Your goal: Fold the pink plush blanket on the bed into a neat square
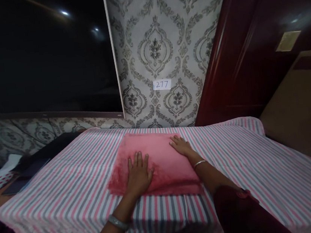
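Note:
A pink, plush-looking folded cloth [162,149] lies flat on the striped tablecloth [80,171]. Its front and left parts look darker red than the rest. My left hand [140,175] rests palm down on the cloth's left part, fingers spread and pointing away from me. Near the far right corner, my right hand [181,146] lies flat on the same cloth with its fingers stretched out. Neither hand grips anything. What is under the palms is hidden.
Behind the table is a patterned wall with a paper label [162,84] reading 277. A large dark screen [40,55] hangs at the left. To the right stand a dark red door [248,44] and a brown box-like panel [305,113]. Papers [2,177] lie at far left.

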Tool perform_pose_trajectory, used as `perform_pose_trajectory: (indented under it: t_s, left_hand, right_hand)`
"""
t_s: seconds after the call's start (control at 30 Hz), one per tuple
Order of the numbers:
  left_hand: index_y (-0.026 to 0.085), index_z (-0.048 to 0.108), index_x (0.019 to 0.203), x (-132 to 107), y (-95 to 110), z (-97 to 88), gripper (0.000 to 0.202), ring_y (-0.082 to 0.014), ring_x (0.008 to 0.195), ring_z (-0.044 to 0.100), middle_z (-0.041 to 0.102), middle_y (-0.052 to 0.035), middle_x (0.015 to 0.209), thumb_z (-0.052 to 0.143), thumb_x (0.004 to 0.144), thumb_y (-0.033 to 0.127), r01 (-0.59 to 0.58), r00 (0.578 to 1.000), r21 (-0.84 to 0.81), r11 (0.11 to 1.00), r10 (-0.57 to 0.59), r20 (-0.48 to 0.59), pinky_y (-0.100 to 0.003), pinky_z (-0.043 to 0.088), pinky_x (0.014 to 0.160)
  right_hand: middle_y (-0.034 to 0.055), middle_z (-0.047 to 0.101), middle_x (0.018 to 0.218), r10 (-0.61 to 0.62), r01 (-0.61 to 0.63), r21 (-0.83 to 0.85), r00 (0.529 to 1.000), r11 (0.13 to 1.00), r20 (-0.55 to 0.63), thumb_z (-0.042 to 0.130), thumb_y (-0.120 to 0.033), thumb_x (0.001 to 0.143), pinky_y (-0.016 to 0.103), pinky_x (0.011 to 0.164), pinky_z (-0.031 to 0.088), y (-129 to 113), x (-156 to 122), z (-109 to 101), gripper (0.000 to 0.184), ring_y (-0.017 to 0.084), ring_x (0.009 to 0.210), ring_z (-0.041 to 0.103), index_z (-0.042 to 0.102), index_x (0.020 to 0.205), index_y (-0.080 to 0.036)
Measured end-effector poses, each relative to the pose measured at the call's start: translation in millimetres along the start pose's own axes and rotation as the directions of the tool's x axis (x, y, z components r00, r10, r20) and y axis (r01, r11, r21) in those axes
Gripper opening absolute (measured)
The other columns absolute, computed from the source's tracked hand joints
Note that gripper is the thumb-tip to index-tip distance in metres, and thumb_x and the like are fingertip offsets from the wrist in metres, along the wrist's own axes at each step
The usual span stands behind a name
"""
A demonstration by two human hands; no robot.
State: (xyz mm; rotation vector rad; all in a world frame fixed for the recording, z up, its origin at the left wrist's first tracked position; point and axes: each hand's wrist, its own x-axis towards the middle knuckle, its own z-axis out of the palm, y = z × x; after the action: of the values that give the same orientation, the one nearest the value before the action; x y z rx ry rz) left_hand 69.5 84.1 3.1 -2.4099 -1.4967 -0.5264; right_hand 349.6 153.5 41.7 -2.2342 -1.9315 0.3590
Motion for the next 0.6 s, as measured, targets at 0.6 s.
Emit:
perform_pose_trajectory:
  t_s: [0.6]
  left_hand:
    - [0.025,0.038,0.152,77,-19,-28.3,0.055,-0.0271,0.152,0.024,0.032,-0.0091,0.162,0.032,0.099,0.038,-0.115,0.939,-0.184,0.976,0.167,0.3,-0.064,0.013,0.12]
  right_hand:
    - [0.0102,0.02,0.164,-0.466,0.451,-0.122,0.868,0.884,-0.172,0.037,-0.044,0.103,0.055,0.122,0.012,-82,-108,57,0.059,0.027,0.152,0.015,0.032,0.156,-0.021]
